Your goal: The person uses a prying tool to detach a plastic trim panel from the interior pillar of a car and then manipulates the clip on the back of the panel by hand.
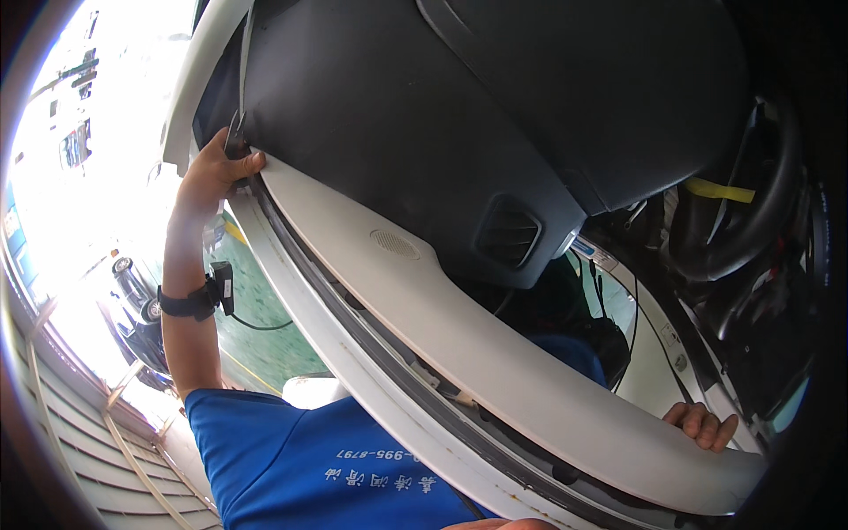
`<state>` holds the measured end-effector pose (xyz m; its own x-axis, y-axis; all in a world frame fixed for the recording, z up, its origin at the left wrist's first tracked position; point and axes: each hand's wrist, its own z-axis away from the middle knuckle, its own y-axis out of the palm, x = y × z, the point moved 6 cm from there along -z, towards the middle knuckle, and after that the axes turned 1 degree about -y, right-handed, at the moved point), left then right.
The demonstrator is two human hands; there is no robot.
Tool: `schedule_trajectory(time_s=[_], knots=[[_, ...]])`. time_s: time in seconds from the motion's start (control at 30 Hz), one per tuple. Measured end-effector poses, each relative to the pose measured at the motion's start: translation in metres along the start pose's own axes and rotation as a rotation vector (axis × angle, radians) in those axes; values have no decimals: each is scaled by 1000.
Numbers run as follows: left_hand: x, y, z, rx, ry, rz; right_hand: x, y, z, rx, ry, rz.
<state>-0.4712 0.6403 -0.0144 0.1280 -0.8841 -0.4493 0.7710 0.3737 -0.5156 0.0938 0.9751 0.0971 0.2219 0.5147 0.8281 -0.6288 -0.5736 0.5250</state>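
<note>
A long, curved off-white pillar trim panel with a small round speaker grille runs from upper left to lower right along a car's door opening. My left hand is closed at its upper left end, thumb pressed on the edge; the other fingers are partly hidden behind a dark strip. At the lower right end, the bent fingers of my right hand curl over the panel's edge; the rest of that hand is hidden behind it. A dark gap shows between the panel and the white body frame with its black rubber seal.
Above the panel spreads a black dashboard with an air vent. A black steering wheel and a yellow strip are at the right. A cabled device is strapped to my left wrist. Outside, a dark vehicle stands at the left.
</note>
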Motion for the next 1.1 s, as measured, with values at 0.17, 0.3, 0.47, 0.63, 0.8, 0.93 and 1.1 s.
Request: schedule_trajectory(time_s=[0.17,0.3,0.47,0.63,0.8,0.93,1.1], knots=[[16,-6,9,-86,34,104,6,-15,12,-289,241,954],[-5,4,3,-17,47,104,-10,-3,4,-69,-38,395],[11,-4,-6,-2,101,88,-15,-16,10,-133,-152,96],[8,-2,1,-20,48,61,-16,2,-10,29,-208,73],[2,-2,1,-37,40,6,-16,15,-23,91,-262,97],[18,-8,-10,24,60,37,-18,24,-29,46,-229,141],[11,-3,-6,25,-13,40,-29,21,-35,53,-281,103]])
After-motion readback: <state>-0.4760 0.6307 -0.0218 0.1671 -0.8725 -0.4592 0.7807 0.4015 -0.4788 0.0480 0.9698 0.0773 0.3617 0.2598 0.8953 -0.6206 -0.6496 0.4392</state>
